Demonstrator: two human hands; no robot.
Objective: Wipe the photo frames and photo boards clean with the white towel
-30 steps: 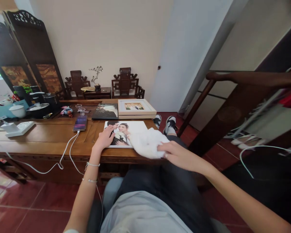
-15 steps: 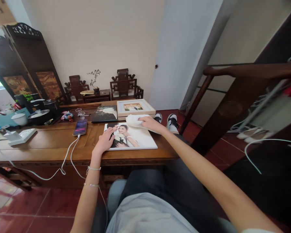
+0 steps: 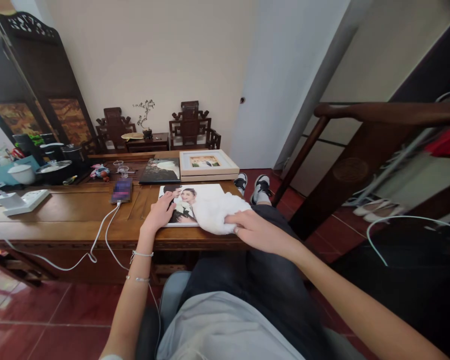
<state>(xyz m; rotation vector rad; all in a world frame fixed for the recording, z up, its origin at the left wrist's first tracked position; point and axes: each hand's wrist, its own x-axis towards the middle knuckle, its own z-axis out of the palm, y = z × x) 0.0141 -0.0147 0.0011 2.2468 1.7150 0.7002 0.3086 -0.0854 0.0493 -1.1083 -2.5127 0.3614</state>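
Observation:
A white photo panel printed with a couple's portrait lies flat near the front edge of the wooden table. My left hand rests palm down on the panel's left part, holding it still. My right hand presses a crumpled white cloth onto the panel's near right corner. The cloth hides the right half of the picture.
Behind the panel sit a dark photo album and a light framed picture. A phone with a white cable, a power strip and pots are to the left. A wooden rail stands at right.
My right hand swept the cloth from the panel's far edge back toward me to the near right corner. My left hand stayed on the panel.

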